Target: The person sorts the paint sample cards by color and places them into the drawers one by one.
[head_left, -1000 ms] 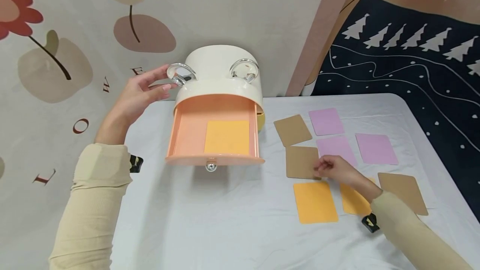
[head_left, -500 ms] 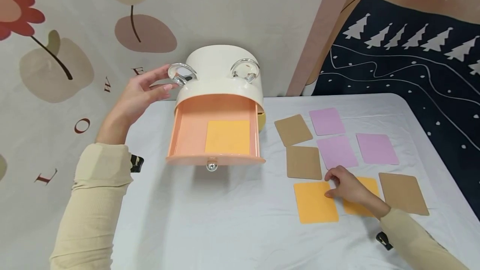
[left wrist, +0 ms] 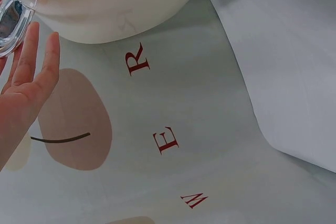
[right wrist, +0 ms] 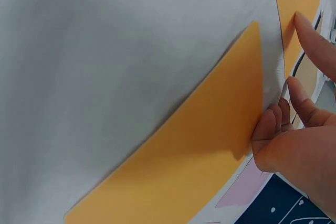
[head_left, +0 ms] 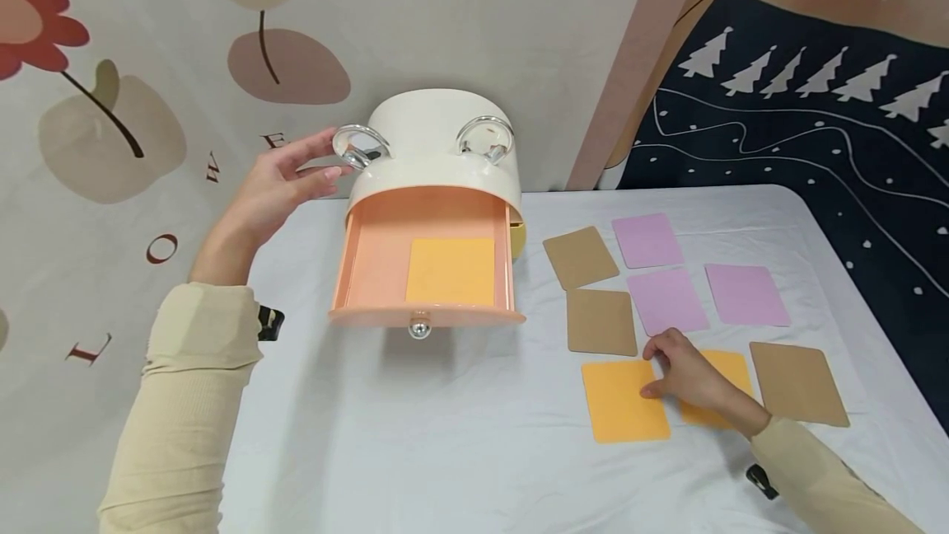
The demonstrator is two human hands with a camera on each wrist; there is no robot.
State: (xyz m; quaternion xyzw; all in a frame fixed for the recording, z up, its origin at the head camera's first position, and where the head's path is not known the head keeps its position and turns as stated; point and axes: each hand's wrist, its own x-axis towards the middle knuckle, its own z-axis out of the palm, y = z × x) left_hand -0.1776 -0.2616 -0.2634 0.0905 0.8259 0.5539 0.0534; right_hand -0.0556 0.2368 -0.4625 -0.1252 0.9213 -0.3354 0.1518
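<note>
A cream rounded box (head_left: 437,126) stands against the wall, its peach drawer (head_left: 378,270) pulled out with an orange card (head_left: 451,270) inside. My left hand (head_left: 278,184) has its fingers straight beside the box's left silver ring (head_left: 359,147), the fingertips at the ring. Over on the right, my right hand (head_left: 689,373) reaches to an orange card (head_left: 619,402) lying flat, thumb on its right edge and index finger near its upper right corner. A second orange card (right wrist: 184,145) lies partly under that hand. In the right wrist view the thumb and index finger stand apart.
Brown cards (head_left: 600,321) and pink cards (head_left: 667,301) lie behind the orange ones, with another brown card (head_left: 799,384) at the right. A silver knob (head_left: 419,328) juts from the drawer front. Something yellow (head_left: 517,239) shows by the box's right side.
My right hand has moved from the brown card down and slightly right to the orange card, thumb and index finger now spread apart. My left hand stays by the ring.
</note>
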